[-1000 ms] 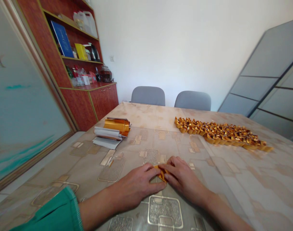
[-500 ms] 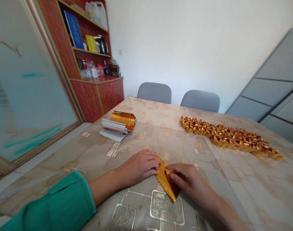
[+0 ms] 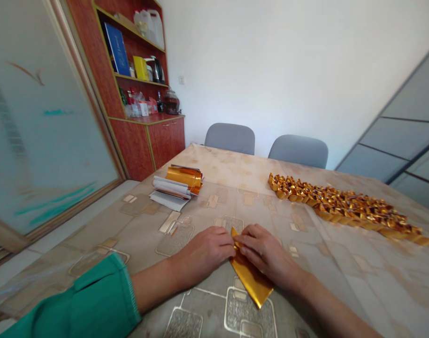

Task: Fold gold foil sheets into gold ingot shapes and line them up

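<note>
A folded piece of gold foil paper [image 3: 252, 280] lies on the patterned tablecloth [image 3: 186, 310] between my two hands, one pointed end toward me. My left hand [image 3: 214, 244] grips its far left edge with the fingers bent together. From the right, my right hand [image 3: 265, 249] presses on the far part of the paper, thumb and fingers closed on it near the left fingertips. The parts of the paper beneath the fingers are hidden.
A stack of gold and white paper sheets [image 3: 175, 188] sits at the left back. Rows of folded gold paper pieces [image 3: 348, 202] stretch along the right. Two grey chairs [image 3: 230, 137] stand behind the table, and a wooden cabinet [image 3: 130, 141] is beyond at left.
My right hand has moved up along the paper, from its lower right side to its far end beside my left hand. The raised flap now lies flatter. The view has shifted slightly.
</note>
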Demonstrator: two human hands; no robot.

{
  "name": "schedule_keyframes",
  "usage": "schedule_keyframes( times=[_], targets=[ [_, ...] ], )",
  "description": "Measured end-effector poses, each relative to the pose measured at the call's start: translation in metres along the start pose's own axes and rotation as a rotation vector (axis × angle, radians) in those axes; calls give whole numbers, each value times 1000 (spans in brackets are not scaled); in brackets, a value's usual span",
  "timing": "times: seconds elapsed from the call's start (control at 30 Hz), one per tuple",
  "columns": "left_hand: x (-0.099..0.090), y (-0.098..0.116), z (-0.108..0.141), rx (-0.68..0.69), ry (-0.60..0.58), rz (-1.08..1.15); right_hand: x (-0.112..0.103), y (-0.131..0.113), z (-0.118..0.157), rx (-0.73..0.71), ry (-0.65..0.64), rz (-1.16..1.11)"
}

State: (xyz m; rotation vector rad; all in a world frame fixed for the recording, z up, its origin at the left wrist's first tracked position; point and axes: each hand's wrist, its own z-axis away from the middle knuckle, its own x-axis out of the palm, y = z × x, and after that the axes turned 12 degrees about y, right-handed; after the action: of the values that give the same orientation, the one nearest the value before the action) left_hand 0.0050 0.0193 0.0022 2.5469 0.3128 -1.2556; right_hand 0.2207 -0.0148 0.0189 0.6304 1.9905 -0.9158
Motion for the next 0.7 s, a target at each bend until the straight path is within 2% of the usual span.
schedule_keyframes(
  times=[0.17, 0.27, 0.47, 0.7],
  targets=[
    [2, 2, 1, 50, -20, -89, 5, 2, -8, -49, -31, 247],
    [1, 3, 1, 6, -13, -118, 7, 7, -14, -41, -19, 341],
    [-5, -3, 0, -156, -37, -149, 7, 9, -14, 70, 50, 505],
    [-7, -6, -2, -108, 7, -100, 5, 4, 0, 130, 108, 613]
  ],
)
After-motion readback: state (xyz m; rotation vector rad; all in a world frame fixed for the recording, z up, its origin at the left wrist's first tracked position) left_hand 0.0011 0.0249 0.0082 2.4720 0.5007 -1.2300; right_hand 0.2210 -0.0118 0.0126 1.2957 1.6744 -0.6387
